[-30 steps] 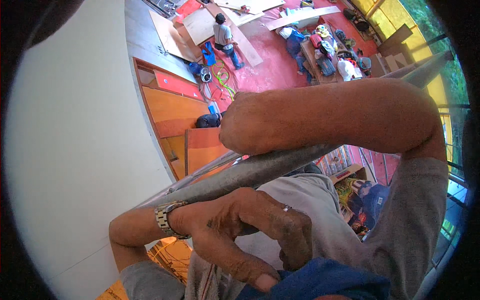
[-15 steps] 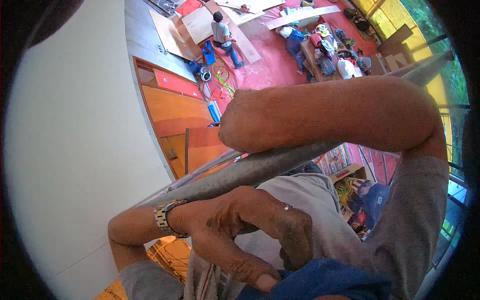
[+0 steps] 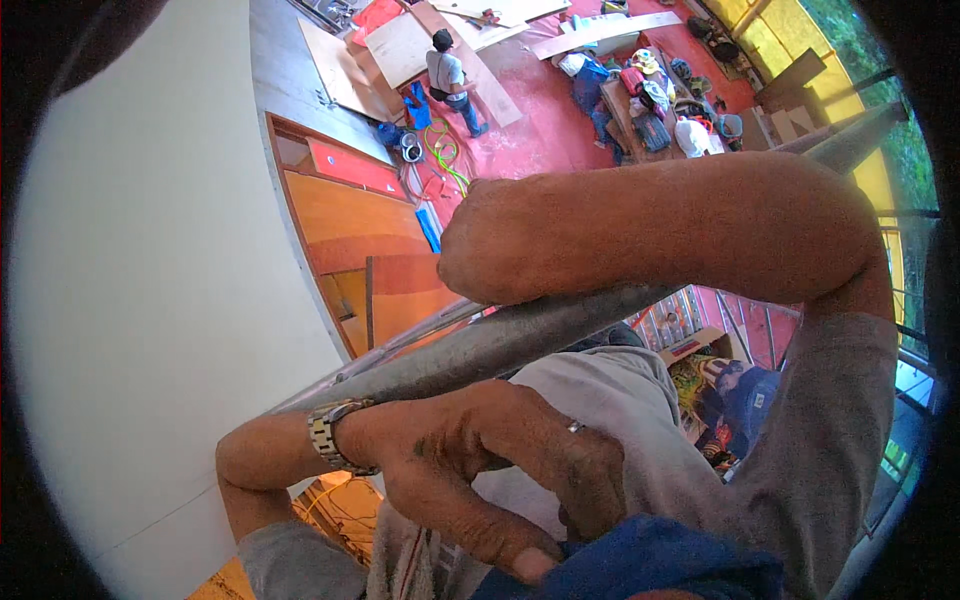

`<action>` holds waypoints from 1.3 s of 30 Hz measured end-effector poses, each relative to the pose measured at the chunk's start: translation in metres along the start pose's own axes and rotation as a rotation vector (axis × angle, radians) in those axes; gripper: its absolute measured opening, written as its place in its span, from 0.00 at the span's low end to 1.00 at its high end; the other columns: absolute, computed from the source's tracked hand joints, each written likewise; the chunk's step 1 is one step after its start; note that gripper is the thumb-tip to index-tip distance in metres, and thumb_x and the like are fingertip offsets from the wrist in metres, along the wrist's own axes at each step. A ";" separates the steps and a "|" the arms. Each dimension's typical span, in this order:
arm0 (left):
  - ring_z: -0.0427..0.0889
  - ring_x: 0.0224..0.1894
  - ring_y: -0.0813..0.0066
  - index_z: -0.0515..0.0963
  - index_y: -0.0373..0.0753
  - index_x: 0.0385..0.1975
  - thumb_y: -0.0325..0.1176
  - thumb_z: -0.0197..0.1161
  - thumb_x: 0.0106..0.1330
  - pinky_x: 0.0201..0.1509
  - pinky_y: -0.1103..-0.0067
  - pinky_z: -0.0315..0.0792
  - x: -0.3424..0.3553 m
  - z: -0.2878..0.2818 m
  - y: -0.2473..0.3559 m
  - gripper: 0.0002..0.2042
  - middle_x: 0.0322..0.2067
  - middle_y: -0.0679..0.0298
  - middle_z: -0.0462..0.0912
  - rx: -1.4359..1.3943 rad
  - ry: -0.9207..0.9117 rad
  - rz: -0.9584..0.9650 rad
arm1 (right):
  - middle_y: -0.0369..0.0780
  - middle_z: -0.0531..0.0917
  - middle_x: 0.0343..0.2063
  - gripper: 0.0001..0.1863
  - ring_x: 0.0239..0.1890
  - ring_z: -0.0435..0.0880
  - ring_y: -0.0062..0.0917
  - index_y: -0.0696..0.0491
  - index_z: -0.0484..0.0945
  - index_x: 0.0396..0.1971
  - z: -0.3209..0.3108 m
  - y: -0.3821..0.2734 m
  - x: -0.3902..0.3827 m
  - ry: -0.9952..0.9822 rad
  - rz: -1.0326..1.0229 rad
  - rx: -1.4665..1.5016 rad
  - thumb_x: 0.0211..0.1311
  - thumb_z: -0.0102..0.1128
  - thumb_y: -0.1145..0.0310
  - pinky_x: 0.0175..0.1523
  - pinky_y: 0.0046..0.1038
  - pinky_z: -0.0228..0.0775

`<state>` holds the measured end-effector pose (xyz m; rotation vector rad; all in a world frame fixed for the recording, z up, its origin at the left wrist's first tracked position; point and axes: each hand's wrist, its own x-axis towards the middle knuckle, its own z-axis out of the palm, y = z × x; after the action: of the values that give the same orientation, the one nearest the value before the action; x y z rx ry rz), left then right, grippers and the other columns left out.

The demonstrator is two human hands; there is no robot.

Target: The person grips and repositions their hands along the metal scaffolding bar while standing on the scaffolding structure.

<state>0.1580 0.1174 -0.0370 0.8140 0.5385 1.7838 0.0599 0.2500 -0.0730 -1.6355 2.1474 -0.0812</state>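
Note:
My left hand (image 3: 490, 470), with a metal watch at the wrist and a ring, hangs with bent fingers and thumb apart over my grey shirt (image 3: 590, 390); its thumb touches blue cloth (image 3: 660, 555). The left arm lies beside a thick grey metal pipe (image 3: 520, 335). My right forearm lies across that pipe, and my right hand (image 3: 470, 250) is bent away at its far end, fingers hidden.
A white panel (image 3: 140, 260) fills the left. Below, a co-worker (image 3: 450, 75) stands among plywood boards (image 3: 395, 50) on pink flooring, near green hose (image 3: 445, 150), orange panels (image 3: 350, 225) and piled clothing (image 3: 650, 95). A yellow screen (image 3: 850, 90) and a cardboard box (image 3: 700, 345) are right.
The co-worker below has shifted slightly. A dark shape beside the orange panels a second ago has gone from view. My arms and hands have barely moved.

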 end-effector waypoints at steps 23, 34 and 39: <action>0.81 0.47 0.46 0.82 0.26 0.47 0.23 0.63 0.71 0.51 0.56 0.72 0.009 -0.020 0.097 0.09 0.45 0.45 0.84 -0.102 0.015 -0.072 | 0.49 0.89 0.33 0.12 0.42 0.91 0.41 0.58 0.87 0.37 -0.078 0.037 0.017 0.023 0.019 0.004 0.57 0.66 0.66 0.48 0.47 0.81; 0.79 0.49 0.47 0.79 0.25 0.49 0.23 0.60 0.73 0.51 0.56 0.70 0.006 -0.049 0.155 0.10 0.46 0.46 0.82 -0.134 -0.088 -0.044 | 0.49 0.89 0.33 0.12 0.42 0.91 0.41 0.57 0.87 0.38 -0.130 0.075 0.044 0.028 0.055 0.026 0.57 0.66 0.66 0.48 0.48 0.81; 0.79 0.49 0.48 0.80 0.25 0.51 0.24 0.58 0.74 0.50 0.59 0.71 0.004 -0.047 0.149 0.12 0.47 0.45 0.82 -0.042 -0.077 -0.019 | 0.49 0.89 0.33 0.12 0.42 0.91 0.41 0.57 0.87 0.38 -0.130 0.072 0.045 0.026 0.040 0.020 0.57 0.66 0.66 0.48 0.48 0.81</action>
<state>0.0285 0.0707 0.0361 0.8423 0.4561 1.7336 -0.0630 0.2019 0.0083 -1.5875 2.1911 -0.1119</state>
